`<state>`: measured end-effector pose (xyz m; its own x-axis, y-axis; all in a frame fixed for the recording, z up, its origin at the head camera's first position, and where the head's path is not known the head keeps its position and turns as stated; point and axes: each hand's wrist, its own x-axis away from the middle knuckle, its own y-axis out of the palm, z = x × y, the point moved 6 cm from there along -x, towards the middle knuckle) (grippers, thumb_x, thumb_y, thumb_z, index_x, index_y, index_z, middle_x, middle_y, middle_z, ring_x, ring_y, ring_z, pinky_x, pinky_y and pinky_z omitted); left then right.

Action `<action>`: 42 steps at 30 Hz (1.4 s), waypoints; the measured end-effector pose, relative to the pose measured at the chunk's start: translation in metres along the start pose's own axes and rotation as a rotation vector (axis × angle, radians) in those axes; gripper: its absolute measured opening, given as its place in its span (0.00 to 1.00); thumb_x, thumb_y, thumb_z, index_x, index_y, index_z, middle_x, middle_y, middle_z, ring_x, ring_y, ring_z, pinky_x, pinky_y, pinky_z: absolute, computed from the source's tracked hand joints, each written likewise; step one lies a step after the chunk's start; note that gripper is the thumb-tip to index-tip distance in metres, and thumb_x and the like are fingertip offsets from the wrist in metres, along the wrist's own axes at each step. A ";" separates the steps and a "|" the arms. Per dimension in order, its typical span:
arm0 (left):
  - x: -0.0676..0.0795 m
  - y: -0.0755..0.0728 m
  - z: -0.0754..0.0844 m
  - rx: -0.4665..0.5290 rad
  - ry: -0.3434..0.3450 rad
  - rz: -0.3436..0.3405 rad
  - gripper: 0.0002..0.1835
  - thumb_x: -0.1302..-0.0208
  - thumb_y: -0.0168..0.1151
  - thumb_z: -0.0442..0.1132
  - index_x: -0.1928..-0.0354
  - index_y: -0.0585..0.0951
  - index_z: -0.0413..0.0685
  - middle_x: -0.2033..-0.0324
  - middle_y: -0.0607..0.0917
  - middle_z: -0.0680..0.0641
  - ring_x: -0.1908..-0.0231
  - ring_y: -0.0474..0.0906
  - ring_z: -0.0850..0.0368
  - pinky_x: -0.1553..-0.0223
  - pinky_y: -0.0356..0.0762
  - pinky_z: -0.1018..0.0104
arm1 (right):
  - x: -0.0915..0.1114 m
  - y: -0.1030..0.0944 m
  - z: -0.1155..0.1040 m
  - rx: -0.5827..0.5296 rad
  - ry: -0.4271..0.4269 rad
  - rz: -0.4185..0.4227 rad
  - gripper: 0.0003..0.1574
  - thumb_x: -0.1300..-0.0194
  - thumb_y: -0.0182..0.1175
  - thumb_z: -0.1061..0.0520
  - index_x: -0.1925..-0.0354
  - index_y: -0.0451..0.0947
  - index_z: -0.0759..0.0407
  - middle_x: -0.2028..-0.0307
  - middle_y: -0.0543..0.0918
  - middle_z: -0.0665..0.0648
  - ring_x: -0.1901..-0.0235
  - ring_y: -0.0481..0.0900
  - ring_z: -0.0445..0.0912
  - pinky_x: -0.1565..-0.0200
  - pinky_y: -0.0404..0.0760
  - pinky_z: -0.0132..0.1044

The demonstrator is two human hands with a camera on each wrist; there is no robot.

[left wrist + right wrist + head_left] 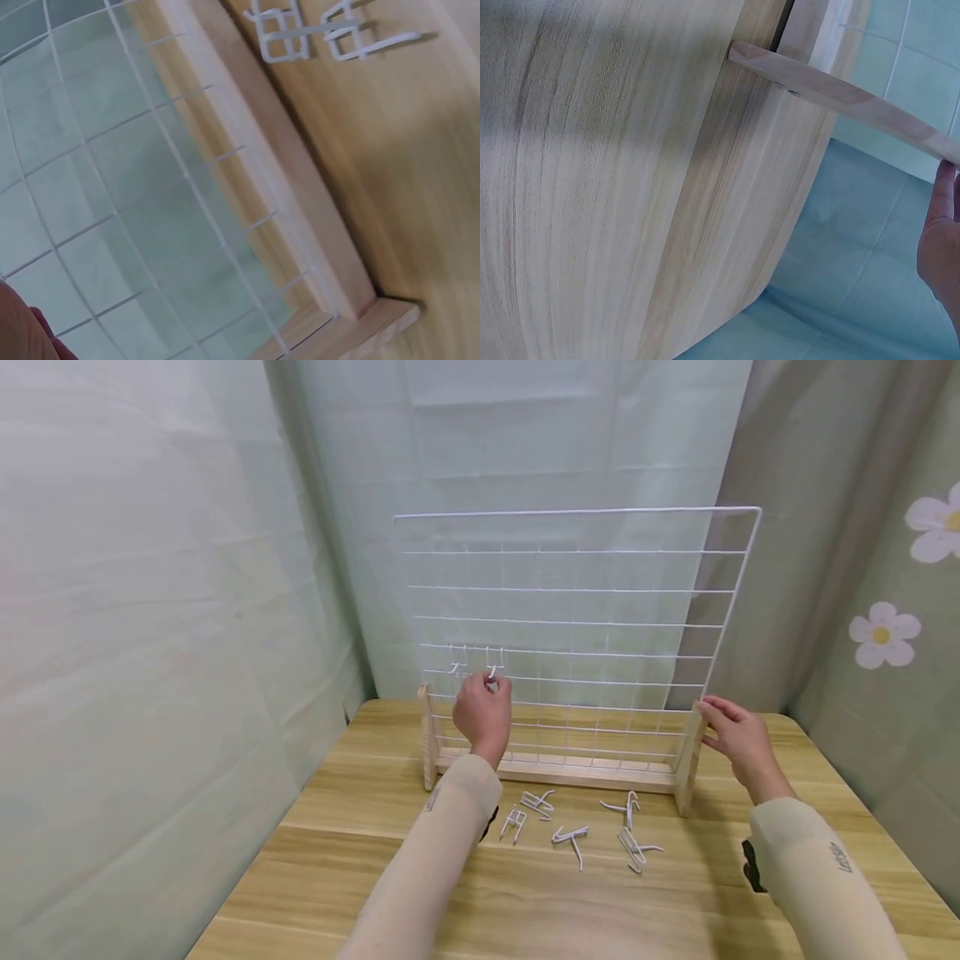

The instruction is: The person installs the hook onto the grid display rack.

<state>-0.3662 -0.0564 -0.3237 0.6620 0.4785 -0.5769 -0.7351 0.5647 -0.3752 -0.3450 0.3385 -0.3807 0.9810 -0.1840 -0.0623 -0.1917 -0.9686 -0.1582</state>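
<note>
While the right hand [738, 747] is touching the post [688, 764], its grip unclear, the left hand [482, 706] is pinching a hook [494, 667], likely light, stiff, best held by its prong [492, 673].

White hooks on a wire rack

A white wire grid [592, 626] stands upright in a pale wooden base [585, 772] with a wooden end piece on each side. Near its left side, two white wire hooks hang by their upper bends from the same horizontal wire, side by side and apart. The outer hook [456, 667] hangs free, its prong pointing outward; the left hand [482, 708] pinches the prong of the inner hook [495, 658] between thumb and finger. The right hand [738, 743] touches the right end piece [692, 760] near its top. Five loose hooks [573, 836] lie scattered in front of the base, turned different ways, two of them close together on the left.
</note>
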 end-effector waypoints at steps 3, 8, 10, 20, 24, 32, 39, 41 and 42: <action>0.004 0.003 -0.006 0.014 -0.002 -0.024 0.08 0.38 0.62 0.42 0.71 0.83 0.46 0.76 0.82 0.49 0.73 0.79 0.50 0.72 0.74 0.53 | 0.000 0.000 -0.001 -0.012 0.002 0.000 0.36 0.30 0.57 0.39 0.35 0.69 0.62 0.54 0.74 0.40 0.47 0.71 0.42 0.58 0.80 0.27; 0.011 0.006 -0.014 0.045 0.000 -0.068 0.07 0.40 0.61 0.42 0.70 0.83 0.47 0.76 0.80 0.51 0.73 0.78 0.52 0.72 0.73 0.54 | -0.001 0.000 -0.001 -0.013 0.008 0.004 0.34 0.31 0.58 0.39 0.37 0.72 0.57 0.53 0.74 0.41 0.45 0.71 0.44 0.55 0.80 0.29; 0.014 0.007 -0.018 0.051 0.000 -0.085 0.06 0.40 0.62 0.42 0.70 0.83 0.47 0.75 0.80 0.51 0.73 0.77 0.52 0.72 0.72 0.55 | 0.000 0.000 -0.001 -0.013 0.010 0.005 0.34 0.31 0.58 0.38 0.36 0.72 0.57 0.53 0.74 0.41 0.46 0.72 0.42 0.54 0.79 0.30; 0.027 0.011 -0.034 0.059 -0.028 -0.163 0.06 0.41 0.64 0.44 0.71 0.83 0.50 0.77 0.78 0.53 0.74 0.76 0.54 0.75 0.71 0.56 | 0.001 -0.001 -0.001 -0.142 -0.035 -0.019 0.34 0.31 0.61 0.45 0.36 0.70 0.65 0.59 0.78 0.36 0.57 0.75 0.33 0.61 0.81 0.26; 0.032 0.012 -0.042 0.061 -0.039 -0.204 0.06 0.41 0.64 0.45 0.70 0.84 0.51 0.77 0.78 0.54 0.75 0.75 0.55 0.74 0.71 0.58 | 0.002 -0.001 -0.002 -0.127 -0.036 -0.017 0.36 0.31 0.61 0.44 0.36 0.69 0.65 0.59 0.78 0.37 0.57 0.75 0.32 0.61 0.80 0.25; 0.044 0.013 -0.053 0.093 -0.045 -0.290 0.06 0.41 0.66 0.43 0.69 0.84 0.50 0.78 0.78 0.53 0.76 0.73 0.56 0.75 0.69 0.61 | 0.002 0.000 -0.002 -0.049 -0.030 -0.003 0.37 0.30 0.58 0.42 0.34 0.69 0.64 0.56 0.76 0.39 0.54 0.74 0.35 0.58 0.80 0.26; 0.053 0.014 -0.062 0.088 -0.030 -0.337 0.05 0.41 0.66 0.43 0.70 0.84 0.50 0.79 0.76 0.54 0.77 0.71 0.56 0.74 0.66 0.61 | 0.001 0.001 -0.002 -0.018 -0.024 0.009 0.37 0.30 0.57 0.40 0.35 0.69 0.63 0.55 0.75 0.40 0.52 0.73 0.37 0.57 0.80 0.27; 0.056 0.014 -0.065 0.088 -0.028 -0.351 0.06 0.41 0.66 0.43 0.71 0.83 0.50 0.79 0.75 0.54 0.77 0.70 0.57 0.74 0.66 0.62 | 0.001 0.001 -0.002 -0.018 -0.024 0.007 0.36 0.30 0.57 0.40 0.35 0.69 0.63 0.55 0.74 0.40 0.51 0.73 0.37 0.57 0.80 0.27; 0.057 0.014 -0.067 0.090 -0.028 -0.357 0.06 0.41 0.67 0.44 0.71 0.83 0.51 0.79 0.75 0.54 0.77 0.70 0.57 0.75 0.65 0.62 | 0.001 0.001 -0.002 -0.013 -0.023 0.005 0.36 0.30 0.57 0.40 0.35 0.69 0.62 0.54 0.74 0.41 0.50 0.73 0.38 0.56 0.79 0.27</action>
<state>-0.3486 -0.0665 -0.4106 0.8793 0.2578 -0.4005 -0.4418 0.7556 -0.4836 -0.3439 0.3369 -0.3787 0.9789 -0.1854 -0.0861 -0.1964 -0.9698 -0.1445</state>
